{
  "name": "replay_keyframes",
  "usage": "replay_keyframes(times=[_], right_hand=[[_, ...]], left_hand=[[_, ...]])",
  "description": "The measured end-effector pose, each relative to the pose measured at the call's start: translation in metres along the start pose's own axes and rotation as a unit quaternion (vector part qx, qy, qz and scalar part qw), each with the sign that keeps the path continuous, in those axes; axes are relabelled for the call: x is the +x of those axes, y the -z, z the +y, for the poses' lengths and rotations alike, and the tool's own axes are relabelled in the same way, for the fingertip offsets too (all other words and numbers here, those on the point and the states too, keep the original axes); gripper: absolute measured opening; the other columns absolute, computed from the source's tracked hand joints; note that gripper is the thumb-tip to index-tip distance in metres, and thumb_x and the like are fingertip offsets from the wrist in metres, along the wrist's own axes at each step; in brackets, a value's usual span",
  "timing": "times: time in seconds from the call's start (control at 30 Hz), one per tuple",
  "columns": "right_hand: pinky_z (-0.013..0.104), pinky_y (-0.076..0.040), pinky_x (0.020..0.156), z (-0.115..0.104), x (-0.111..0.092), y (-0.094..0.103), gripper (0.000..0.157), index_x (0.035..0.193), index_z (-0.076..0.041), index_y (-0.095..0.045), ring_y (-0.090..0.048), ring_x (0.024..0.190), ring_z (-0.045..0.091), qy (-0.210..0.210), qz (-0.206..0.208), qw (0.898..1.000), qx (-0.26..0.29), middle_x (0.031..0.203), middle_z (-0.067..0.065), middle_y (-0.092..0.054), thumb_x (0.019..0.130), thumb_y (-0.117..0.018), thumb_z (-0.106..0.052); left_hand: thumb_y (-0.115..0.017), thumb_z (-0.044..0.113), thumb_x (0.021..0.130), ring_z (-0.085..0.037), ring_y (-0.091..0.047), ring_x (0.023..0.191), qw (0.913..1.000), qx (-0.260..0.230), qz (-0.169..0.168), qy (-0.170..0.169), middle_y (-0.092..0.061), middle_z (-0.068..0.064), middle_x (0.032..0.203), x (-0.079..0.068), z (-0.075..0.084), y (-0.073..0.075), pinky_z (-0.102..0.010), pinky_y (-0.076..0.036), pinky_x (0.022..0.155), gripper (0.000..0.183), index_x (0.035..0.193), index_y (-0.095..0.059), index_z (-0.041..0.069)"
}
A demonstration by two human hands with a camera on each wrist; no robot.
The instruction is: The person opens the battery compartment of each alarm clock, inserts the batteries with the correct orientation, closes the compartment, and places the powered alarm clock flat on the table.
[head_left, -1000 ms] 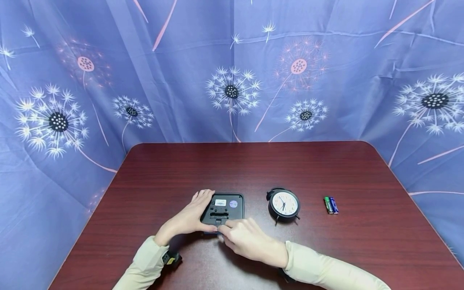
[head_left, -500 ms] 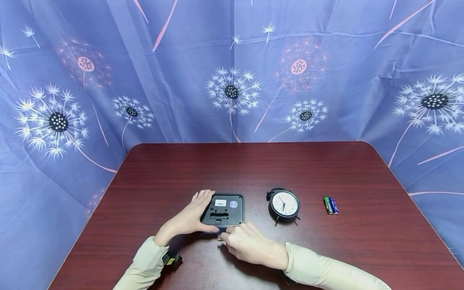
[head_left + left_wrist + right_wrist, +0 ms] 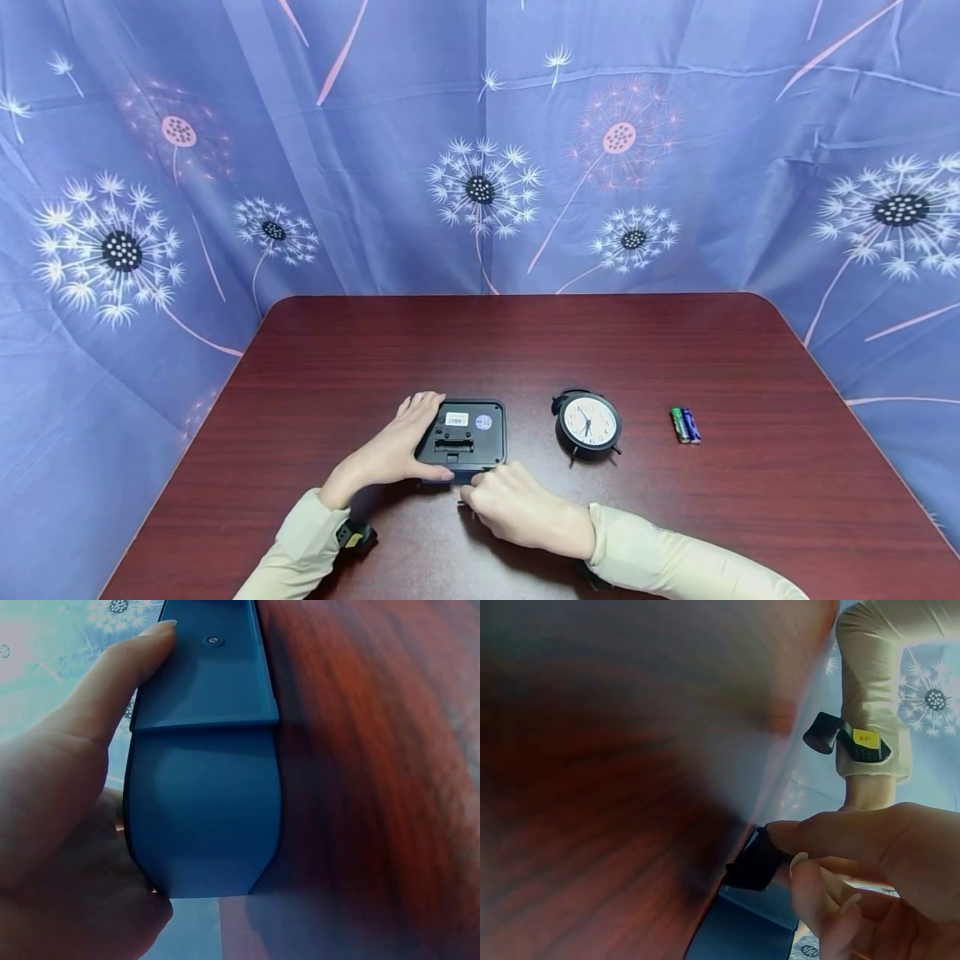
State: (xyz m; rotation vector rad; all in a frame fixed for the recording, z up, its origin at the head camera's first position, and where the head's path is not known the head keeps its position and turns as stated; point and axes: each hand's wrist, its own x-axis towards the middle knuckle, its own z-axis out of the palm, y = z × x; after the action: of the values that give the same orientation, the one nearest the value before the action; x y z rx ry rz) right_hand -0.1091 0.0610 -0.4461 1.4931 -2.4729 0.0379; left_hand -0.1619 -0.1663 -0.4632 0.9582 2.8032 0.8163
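Note:
A black square clock (image 3: 487, 437) lies back side up on the table, with a white label, a round purple sticker and an uncovered battery slot (image 3: 453, 447). My left hand (image 3: 393, 446) grips its left side, thumb on the near edge and fingers toward the far corner. In the left wrist view that thumb presses against the dark side of the clock (image 3: 202, 810). Just off the near edge, my right hand (image 3: 525, 510) pinches a small black battery cover (image 3: 754, 862) between thumb and fingertips. Most of the cover is hidden by the fingers in the head view.
A round black alarm clock (image 3: 588, 425) with a white dial stands to the right of the square one. Farther right lie two batteries (image 3: 685, 425), side by side, green and blue. A blue dandelion-print cloth (image 3: 375, 167) hangs behind the dark red wooden table (image 3: 525, 342).
My right hand has drawn back slightly right and toward me from the square clock's near edge, with the small cover in its fingers. The left hand has kept its grip.

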Motion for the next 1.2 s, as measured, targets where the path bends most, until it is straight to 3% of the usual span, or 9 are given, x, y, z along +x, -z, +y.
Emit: replay_keyframes(times=[0.33, 0.53, 0.73, 0.97, 1.2], right_hand=[[0.023, -0.035, 0.040, -0.0005, -0.0002, -0.0029, 0.016, 0.072, -0.022, -0.061, -0.058, 0.055, 0.010, -0.004, -0.011, 1.000, -0.004, 0.065, -0.008, -0.062, 0.073, -0.077, -0.022], [0.023, -0.037, 0.041, -0.0011, -0.0007, -0.0031, 0.018, 0.073, -0.022, -0.062, -0.059, 0.056, 0.010, -0.011, -0.024, 1.000, -0.001, 0.067, -0.009, -0.063, 0.071, -0.080, -0.025], [0.023, -0.039, 0.045, -0.0031, -0.0004, -0.0029, 0.023, 0.074, -0.022, -0.063, -0.061, 0.060, 0.010, -0.010, -0.027, 0.999, -0.032, 0.069, -0.010, -0.064, 0.067, -0.082, -0.034], [0.023, -0.040, 0.045, -0.0042, 0.0002, -0.0033, 0.027, 0.075, -0.023, -0.063, -0.062, 0.061, 0.009, -0.009, -0.035, 0.998, -0.047, 0.071, -0.010, -0.064, 0.064, -0.083, -0.038], [0.022, -0.039, 0.043, -0.0035, 0.0014, -0.0030, 0.029, 0.075, -0.024, -0.062, -0.061, 0.060, 0.009, -0.016, -0.049, 0.998, -0.043, 0.071, -0.010, -0.063, 0.062, -0.082, -0.041]], left_hand=[[-0.082, 0.045, 0.069, -0.035, -0.033, 0.138, 0.9999, 0.002, -0.006, 0.008, -0.039, -0.022, 0.146, 0.0002, 0.0002, -0.0009, -0.060, -0.020, 0.115, 0.109, 0.146, -0.028, -0.010], [-0.082, 0.045, 0.069, -0.036, -0.035, 0.136, 1.0000, -0.001, 0.004, -0.002, -0.040, -0.022, 0.144, 0.0002, -0.0007, -0.0010, -0.062, -0.022, 0.113, 0.108, 0.145, -0.029, -0.011], [-0.082, 0.046, 0.069, -0.039, -0.035, 0.135, 0.9998, -0.003, 0.017, -0.014, -0.040, -0.025, 0.143, -0.0006, -0.0014, -0.0027, -0.064, -0.023, 0.112, 0.108, 0.143, -0.030, -0.013], [-0.082, 0.045, 0.070, -0.035, -0.033, 0.138, 1.0000, 0.000, -0.002, 0.004, -0.038, -0.023, 0.146, -0.0006, -0.0010, -0.0019, -0.060, -0.019, 0.116, 0.109, 0.146, -0.028, -0.011], [-0.082, 0.045, 0.070, -0.037, -0.032, 0.139, 1.0000, -0.003, 0.001, 0.002, -0.037, -0.025, 0.147, -0.0005, -0.0007, -0.0014, -0.061, -0.018, 0.116, 0.109, 0.146, -0.027, -0.012]])
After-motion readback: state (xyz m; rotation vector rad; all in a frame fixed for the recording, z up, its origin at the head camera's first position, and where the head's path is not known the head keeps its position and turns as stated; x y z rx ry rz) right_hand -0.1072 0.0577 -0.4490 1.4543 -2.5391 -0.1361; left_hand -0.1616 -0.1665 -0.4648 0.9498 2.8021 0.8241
